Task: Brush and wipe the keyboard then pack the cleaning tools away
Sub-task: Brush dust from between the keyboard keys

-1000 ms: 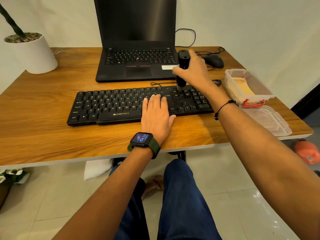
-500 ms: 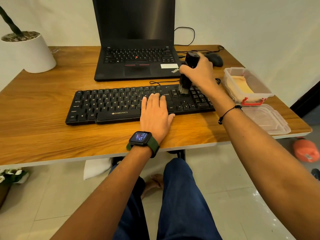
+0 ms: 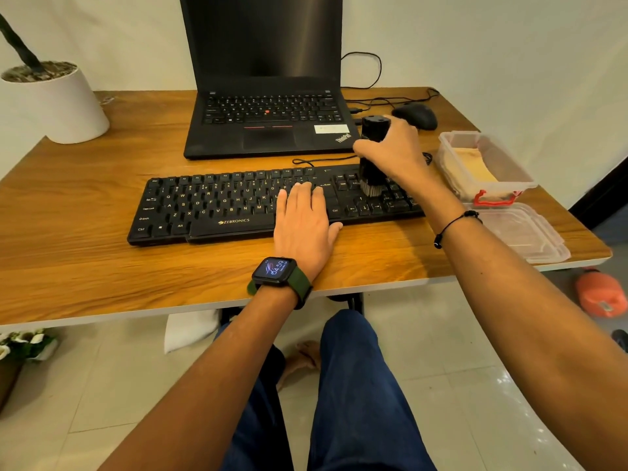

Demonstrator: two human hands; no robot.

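Observation:
A black keyboard (image 3: 217, 207) lies across the middle of the wooden desk (image 3: 85, 266). My left hand (image 3: 304, 226) rests flat on its right-centre keys and front edge, fingers straight. My right hand (image 3: 394, 151) grips a black upright brush (image 3: 373, 130), whose pale bristles touch the keys near the navigation cluster on the keyboard's right part. A clear plastic box (image 3: 520, 178) with a yellow cloth (image 3: 474, 168) inside stands right of the keyboard, its red latch facing me. The box's clear lid (image 3: 520, 232) lies on the desk just in front of it.
A black laptop (image 3: 268, 130) stands open behind the keyboard. A black mouse (image 3: 418, 115) and cables lie at the back right. A white plant pot (image 3: 56, 103) stands at the back left. An orange object (image 3: 601, 297) lies on the floor to the right.
My right hand has carried the brush rightwards and a little toward me over the keyboard's right keys. My left hand has stayed in place on the keyboard.

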